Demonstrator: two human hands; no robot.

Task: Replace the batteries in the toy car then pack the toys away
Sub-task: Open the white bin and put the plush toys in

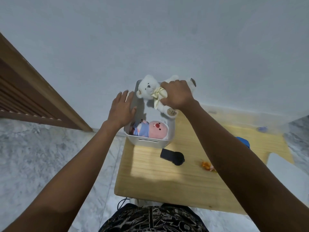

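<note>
A white storage bin (147,141) stands at the far left of a light wooden table (167,174). My right hand (177,95) grips a white teddy bear (150,88) with a cream ribbon around its body, holding it over the bin's far half. A pink plush in blue clothes (153,129) lies inside the bin near its front wall. My left hand (122,108) rests flat with fingers spread against the bin's left rim, holding nothing. No toy car is recognisable in view.
A black object (173,156) lies on the table just in front of the bin. A small orange toy (207,165) sits to its right. Blue items (244,142) and a white object (284,169) lie at the right. A wooden door frame (41,96) stands left.
</note>
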